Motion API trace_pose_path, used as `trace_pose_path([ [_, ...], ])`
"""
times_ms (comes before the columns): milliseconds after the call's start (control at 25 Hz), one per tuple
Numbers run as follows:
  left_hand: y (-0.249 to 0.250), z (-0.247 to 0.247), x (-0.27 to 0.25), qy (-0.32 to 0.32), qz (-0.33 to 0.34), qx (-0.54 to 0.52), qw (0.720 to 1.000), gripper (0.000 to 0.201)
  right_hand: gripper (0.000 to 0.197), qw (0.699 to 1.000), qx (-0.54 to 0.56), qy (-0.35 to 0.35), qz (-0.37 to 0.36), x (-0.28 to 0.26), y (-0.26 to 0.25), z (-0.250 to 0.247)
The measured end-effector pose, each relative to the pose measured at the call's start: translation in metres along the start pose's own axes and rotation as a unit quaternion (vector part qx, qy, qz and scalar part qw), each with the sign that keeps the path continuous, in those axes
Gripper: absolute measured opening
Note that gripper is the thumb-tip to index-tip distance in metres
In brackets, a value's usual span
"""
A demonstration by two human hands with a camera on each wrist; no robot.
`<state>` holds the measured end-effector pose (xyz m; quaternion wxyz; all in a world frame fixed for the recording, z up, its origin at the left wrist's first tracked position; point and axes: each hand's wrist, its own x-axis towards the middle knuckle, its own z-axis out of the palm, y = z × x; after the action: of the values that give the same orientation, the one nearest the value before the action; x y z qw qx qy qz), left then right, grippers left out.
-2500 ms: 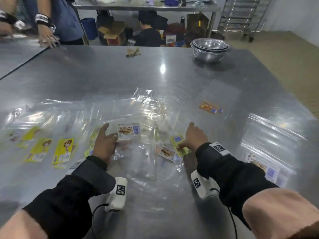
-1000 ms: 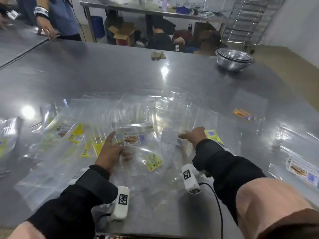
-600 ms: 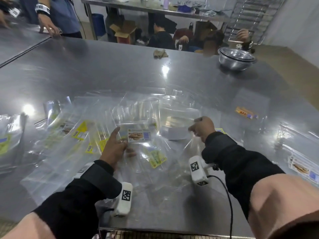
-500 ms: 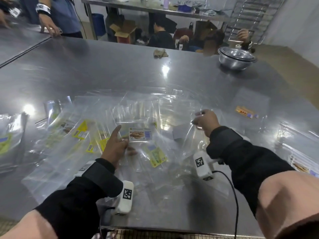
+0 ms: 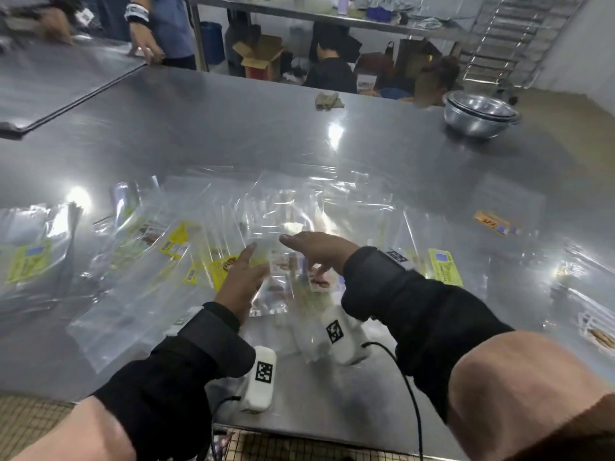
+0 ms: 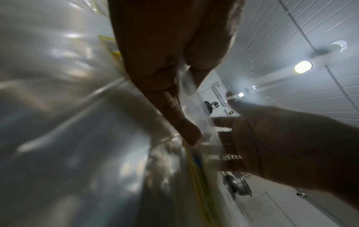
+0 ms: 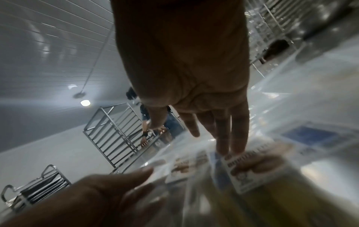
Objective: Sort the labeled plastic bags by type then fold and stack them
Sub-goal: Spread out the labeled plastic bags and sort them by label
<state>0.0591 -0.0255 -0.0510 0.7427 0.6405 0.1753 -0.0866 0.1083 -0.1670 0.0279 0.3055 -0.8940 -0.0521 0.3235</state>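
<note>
The left hand [image 5: 238, 282] pinches a clear plastic bag [image 5: 271, 287] above the steel table [image 5: 233, 128]; only the left wrist view shows thumb and fingers [image 6: 170, 107] clamping the film. The right hand [image 5: 317, 249] is flat, fingers extended onto the bag's label [image 7: 250, 167]. Label print is blurred.

Two hands [image 5: 243, 281], stacked bowls [image 5: 479, 114], many bags [image 5: 186, 247]
</note>
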Motion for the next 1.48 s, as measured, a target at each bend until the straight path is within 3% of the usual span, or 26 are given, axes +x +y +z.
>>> trace_pose_path([
  [80,-0.002,-0.003,0.0,-0.005,0.006,0.042,0.999,0.059,0.054,0.999,-0.007,0.04,-0.018,0.008,0.01,0.007],
  [160,-0.001,-0.003,-0.001,-0.007,0.001,0.032,0.999,0.053,0.045,0.994,0.086,0.067,-0.023,0.01,0.021,0.005],
  [320,-0.007,-0.002,0.001,-0.03,-0.009,0.0,1.0,0.072,0.037,0.963,0.257,0.017,-0.08,0.008,0.032,0.004],
  [400,-0.008,-0.004,0.001,-0.026,-0.009,-0.003,1.0,0.079,0.034,0.975,0.169,0.097,-0.105,0.011,0.042,0.002],
  [480,-0.009,-0.006,0.004,-0.034,-0.004,0.002,0.999,0.081,0.036,0.982,-0.052,0.162,-0.079,0.018,0.06,0.0],
  [560,-0.007,-0.003,0.003,-0.039,0.0,0.006,0.999,0.082,0.041,0.969,-0.21,0.119,-0.054,0.022,0.071,0.005],
  [640,-0.007,0.0,0.0,-0.046,0.008,0.012,0.999,0.082,0.044,0.976,-0.179,0.089,-0.091,0.024,0.071,0.011],
  [720,-0.004,0.0,0.002,-0.038,0.03,0.032,0.998,0.078,0.046,0.983,-0.048,0.127,-0.122,0.022,0.065,0.01],
  [800,0.0,-0.007,0.007,-0.007,0.046,0.022,0.999,0.078,0.043,0.967,0.082,0.229,-0.08,0.02,0.071,-0.005],
  [880,0.008,-0.02,0.012,0.02,0.051,-0.011,0.998,0.075,0.046,0.943,0.093,0.318,0.018,0.021,0.09,-0.02],
  [960,0.014,-0.03,0.013,0.04,0.048,-0.023,0.998,0.07,0.072,0.923,0.052,0.352,0.146,0.021,0.112,-0.027],
  [1040,0.015,-0.034,0.01,0.039,0.045,-0.021,0.998,0.062,0.092,0.911,0.11,0.344,0.2,0.022,0.121,-0.026],
  [1120,0.014,-0.03,0.007,0.025,0.04,-0.019,0.999,0.059,0.082,0.903,0.193,0.341,0.175,0.024,0.124,-0.025],
  [1320,0.009,-0.024,0.01,0.018,0.021,-0.03,0.999,0.067,0.016,0.88,0.213,0.412,0.103,0.029,0.14,-0.047],
  [1480,0.013,-0.021,0.011,0.007,0.028,-0.009,1.0,0.061,0.019,0.871,0.283,0.394,0.078,0.021,0.142,-0.071],
])
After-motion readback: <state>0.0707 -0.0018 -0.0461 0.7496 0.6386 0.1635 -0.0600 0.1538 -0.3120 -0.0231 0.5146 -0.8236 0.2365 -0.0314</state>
